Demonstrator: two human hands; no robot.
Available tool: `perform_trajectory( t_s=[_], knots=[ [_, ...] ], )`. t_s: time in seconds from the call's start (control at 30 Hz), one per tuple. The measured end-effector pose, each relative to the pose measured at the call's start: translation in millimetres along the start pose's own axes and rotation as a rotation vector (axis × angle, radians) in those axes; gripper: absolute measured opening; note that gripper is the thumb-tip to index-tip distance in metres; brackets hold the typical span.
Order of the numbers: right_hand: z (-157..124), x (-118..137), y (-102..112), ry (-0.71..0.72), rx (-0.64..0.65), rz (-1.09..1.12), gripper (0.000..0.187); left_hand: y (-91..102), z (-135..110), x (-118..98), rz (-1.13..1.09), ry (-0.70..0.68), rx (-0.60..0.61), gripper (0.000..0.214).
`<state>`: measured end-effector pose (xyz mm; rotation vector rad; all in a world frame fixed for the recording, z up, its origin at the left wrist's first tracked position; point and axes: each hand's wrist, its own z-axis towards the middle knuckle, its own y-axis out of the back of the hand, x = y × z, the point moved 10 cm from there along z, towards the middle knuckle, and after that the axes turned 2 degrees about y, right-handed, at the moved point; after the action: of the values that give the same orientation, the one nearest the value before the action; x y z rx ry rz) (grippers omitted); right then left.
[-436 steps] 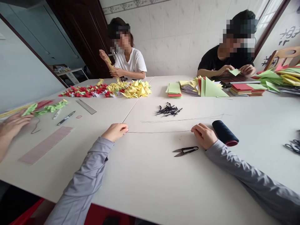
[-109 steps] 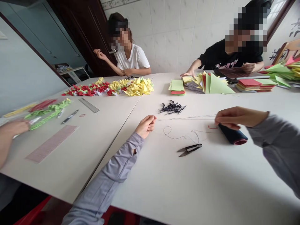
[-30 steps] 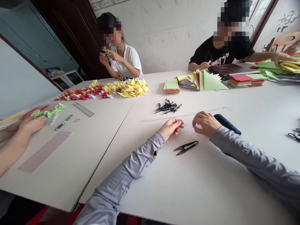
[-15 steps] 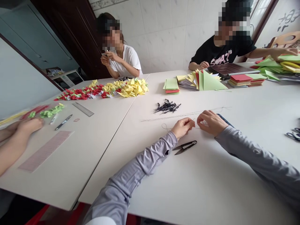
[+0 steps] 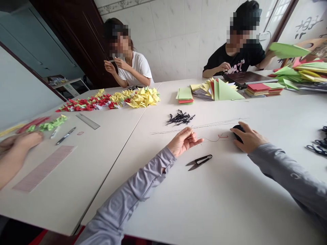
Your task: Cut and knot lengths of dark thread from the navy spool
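Grey knit sleeves (image 5: 143,180) reach in from the near edge of the white table top (image 5: 230,204), and the two bare hands work close together at its middle. The left hand (image 5: 184,141) lies on its side, fingers loosely spread and pointing right. Whether its fingertips pinch anything is hard to say from here, though a thin reddish thread (image 5: 212,140) starts just beside them. That thread runs low and nearly level across the table, away from the left hand and toward the right hand (image 5: 247,136), with a small bent kink near its far end. The right hand is the one nearer its far end. That hand sits over a black thread spool (image 5: 239,130), fingers curved down on it, though I can't tell whether it grips the spool or only rests there.

Just beyond both hands, a long, fine dark thread (image 5: 204,125) stretches in a shallow slant from left to right, its right end rising away from the person. Black steel thread snips (image 5: 199,162) lie on the near side, below the gap between the hands. A small heap of black plastic hooks (image 5: 180,118) sits on the far side of the long thread.
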<state>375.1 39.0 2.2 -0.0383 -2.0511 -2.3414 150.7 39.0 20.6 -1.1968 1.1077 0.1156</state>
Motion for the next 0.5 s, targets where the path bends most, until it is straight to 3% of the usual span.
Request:
perform_trajectory(
  t_s=[0.13,0.33,0.43,0.5],
  knots=[
    [1.9,-14.9,1.6,-0.057,0.004,-0.021,0.051,36.8,-37.9,-29.5,0.023,-0.008,-0.138,0.022],
    [7.8,-34.8,-1.3,-0.117,0.12,-0.028,0.051,94.7,-99.8,-92.6,-0.16,-0.207,-0.383,0.03],
    [5.8,-59.2,-4.9,-0.171,0.121,0.008,0.056,106.8,-125.8,-113.0,-0.327,-0.315,-0.446,0.029],
    [6.2,-83.0,-3.0,-0.157,0.01,0.076,0.057,108.9,-138.7,-124.4,-0.414,-0.378,-0.448,0.027]
  ],
)
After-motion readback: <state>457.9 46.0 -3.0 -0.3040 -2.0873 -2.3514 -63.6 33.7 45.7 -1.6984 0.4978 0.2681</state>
